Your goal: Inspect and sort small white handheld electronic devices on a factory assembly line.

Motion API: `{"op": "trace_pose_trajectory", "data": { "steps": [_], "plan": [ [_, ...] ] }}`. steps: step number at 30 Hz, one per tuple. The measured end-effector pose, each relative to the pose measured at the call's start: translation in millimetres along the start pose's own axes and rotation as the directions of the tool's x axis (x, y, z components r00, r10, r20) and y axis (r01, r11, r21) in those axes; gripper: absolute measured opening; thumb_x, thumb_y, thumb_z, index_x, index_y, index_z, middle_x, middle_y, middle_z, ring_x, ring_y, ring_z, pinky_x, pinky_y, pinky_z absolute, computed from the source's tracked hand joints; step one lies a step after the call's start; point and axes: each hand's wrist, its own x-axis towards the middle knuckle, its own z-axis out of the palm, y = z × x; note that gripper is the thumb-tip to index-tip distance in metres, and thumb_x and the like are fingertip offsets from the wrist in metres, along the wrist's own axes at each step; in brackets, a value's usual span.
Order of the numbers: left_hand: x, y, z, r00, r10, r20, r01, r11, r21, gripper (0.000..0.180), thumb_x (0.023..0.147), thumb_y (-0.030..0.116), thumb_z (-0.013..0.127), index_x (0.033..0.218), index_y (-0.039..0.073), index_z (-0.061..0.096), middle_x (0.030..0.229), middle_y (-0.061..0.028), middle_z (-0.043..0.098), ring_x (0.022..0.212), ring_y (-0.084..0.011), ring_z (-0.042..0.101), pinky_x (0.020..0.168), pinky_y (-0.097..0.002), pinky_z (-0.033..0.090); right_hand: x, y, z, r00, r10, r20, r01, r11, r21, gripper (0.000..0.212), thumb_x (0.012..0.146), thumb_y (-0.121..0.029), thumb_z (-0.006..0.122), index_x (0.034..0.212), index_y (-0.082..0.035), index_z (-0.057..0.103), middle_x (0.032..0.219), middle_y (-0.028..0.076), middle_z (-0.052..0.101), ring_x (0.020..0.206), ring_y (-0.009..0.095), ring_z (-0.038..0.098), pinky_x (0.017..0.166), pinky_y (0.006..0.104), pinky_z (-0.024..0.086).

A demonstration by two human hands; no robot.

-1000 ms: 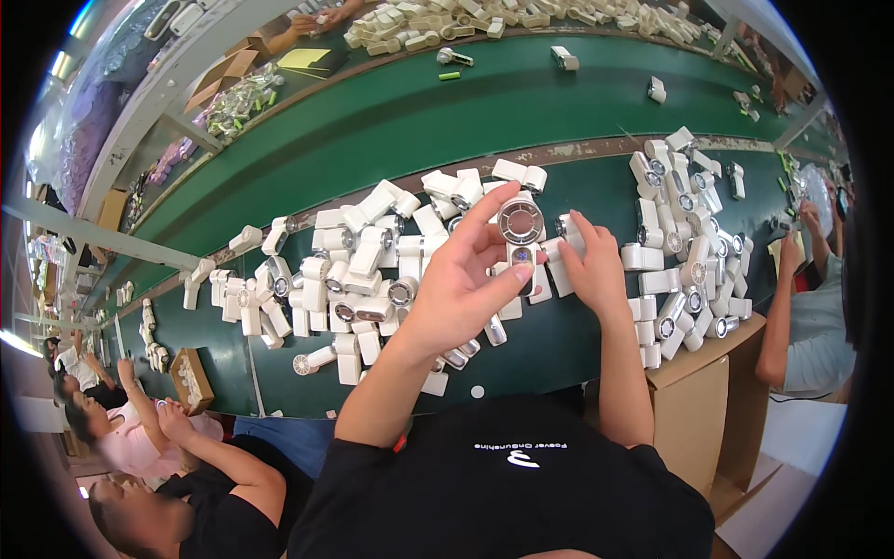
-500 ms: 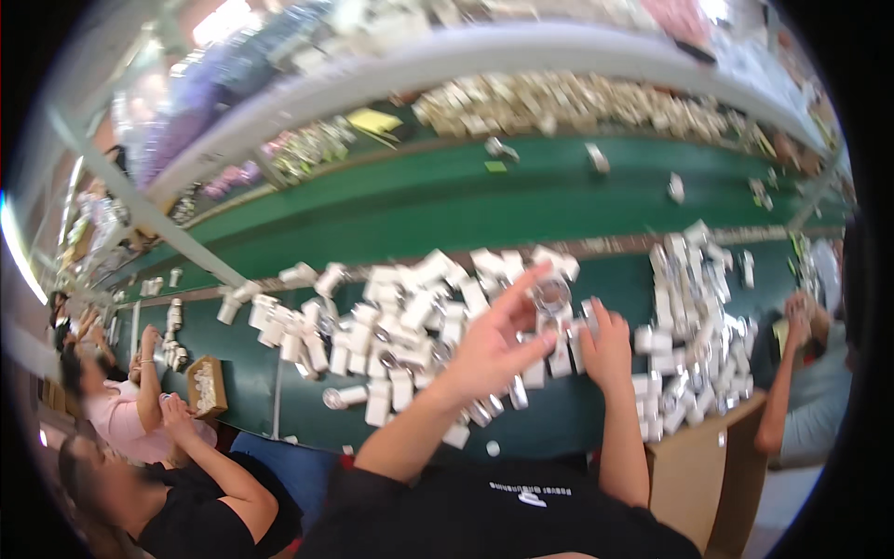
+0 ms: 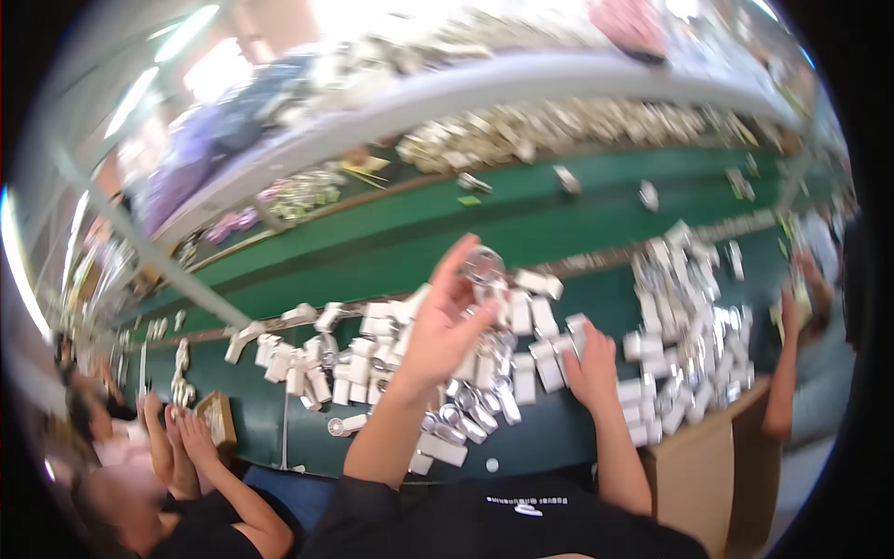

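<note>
Raised higher than a second ago, the left hand (image 3: 447,326) lifts a small round metal-and-glass piece (image 3: 483,265) above the green bench (image 3: 391,247), its grip pinched on it at the fingertips. Right hand (image 3: 591,363) rests flat, grip loose and empty, among white boxes (image 3: 358,359).

free: green belt (image 3: 577,219) beyond | blocked: white pieces (image 3: 372,359) heaped near

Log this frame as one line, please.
left hand: lifts round silver part | right hand: on white pieces | surface: green table
</note>
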Motion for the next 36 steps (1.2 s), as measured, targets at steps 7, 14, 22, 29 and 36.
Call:
{"op": "trace_pose_trajectory", "data": {
  "steps": [7,14,22,29,36],
  "plan": [
    [46,-45,26,0.992,-0.124,0.004,0.117,0.940,0.322,0.057,0.105,0.005,0.066,0.158,0.008,0.045,0.119,-0.0104,0.070,0.108,-0.0166,0.068,0.093,-0.0310,0.056,6,-26,-9,1.000,0.015,0.013,-0.015,1.000,-0.013,0.077,0.090,-0.022,0.080,0.154,0.004,0.046,0.145,0.028,0.052,0.128,0.047,0.049,0.113,0.0521,0.044],
    [142,-158,77,0.901,0.066,0.428,-0.390,0.554,0.736,0.033,0.101,0.020,0.069,0.133,0.012,0.065,0.110,-0.0204,0.072,0.108,-0.0451,0.065,0.099,-0.0522,0.051,-6,-46,8,0.995,0.096,0.021,-0.095,0.994,-0.047,0.079,0.092,-0.033,0.080,0.155,0.001,0.047,0.149,0.030,0.047,0.133,0.047,0.047,0.108,0.0591,0.042],
    [144,-207,48,0.682,-0.077,0.727,-0.647,0.400,0.649,0.050,0.097,0.028,0.075,0.145,0.015,0.066,0.126,-0.0168,0.065,0.121,-0.0362,0.061,0.106,-0.0460,0.050,27,-7,15,0.954,0.113,-0.278,-0.114,0.993,0.014,0.092,0.092,-0.041,0.080,0.158,0.008,0.039,0.161,0.034,0.042,0.153,0.055,0.031,0.125,0.0638,0.026],
    [159,-165,17,0.698,-0.335,0.633,-0.592,0.228,0.773,0.065,0.095,0.049,0.074,0.155,0.029,0.061,0.164,-0.0253,0.045,0.153,-0.0504,0.037,0.124,-0.0692,0.026,56,-4,15,0.996,0.049,-0.076,-0.038,0.990,0.139,0.100,0.091,-0.048,0.080,0.164,0.003,0.035,0.167,0.028,0.040,0.157,0.048,0.035,0.131,0.0582,0.025],
    [142,-165,-8,0.624,-0.496,0.604,-0.549,0.272,0.790,0.089,0.096,0.052,0.072,0.168,0.014,0.036,0.171,-0.0306,0.031,0.158,-0.0512,0.028,0.122,-0.0662,0.027,72,1,31,0.996,-0.074,0.042,0.061,0.966,0.251,0.099,0.089,-0.044,0.079,0.164,0.003,0.034,0.165,0.028,0.045,0.153,0.048,0.042,0.130,0.0572,0.028]
  ]
}}
